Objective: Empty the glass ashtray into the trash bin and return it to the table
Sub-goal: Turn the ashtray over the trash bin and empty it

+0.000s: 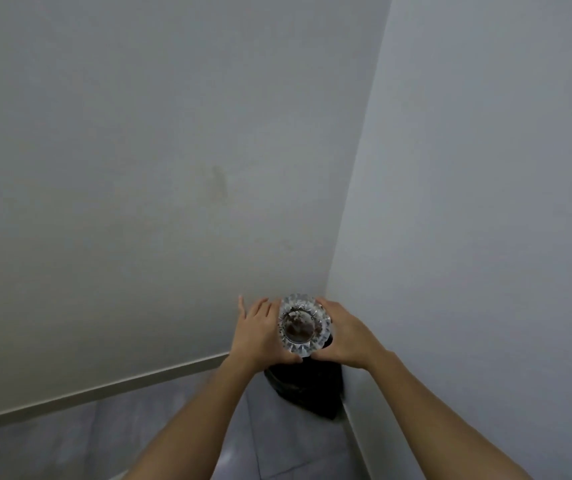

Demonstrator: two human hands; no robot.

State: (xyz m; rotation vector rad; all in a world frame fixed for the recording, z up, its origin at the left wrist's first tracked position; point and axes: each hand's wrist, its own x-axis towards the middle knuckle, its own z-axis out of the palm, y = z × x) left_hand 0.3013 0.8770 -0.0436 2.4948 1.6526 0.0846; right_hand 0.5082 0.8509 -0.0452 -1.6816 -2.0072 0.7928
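Observation:
The glass ashtray point(303, 323), round with a faceted rim and dark ash inside, is held up between both hands with its bowl tilted toward me. My left hand point(258, 332) grips its left side, fingers spread along the rim. On the ashtray's right side, my right hand point(343, 332) holds on. Directly below the ashtray stands the dark trash bin point(307, 386), tucked in the corner of the room; the hands and ashtray hide its top.
Two pale walls meet in a corner point(327, 282) just behind the bin. A light baseboard point(104, 388) runs along the left wall. Grey floor tiles point(69, 441) lie at the lower left.

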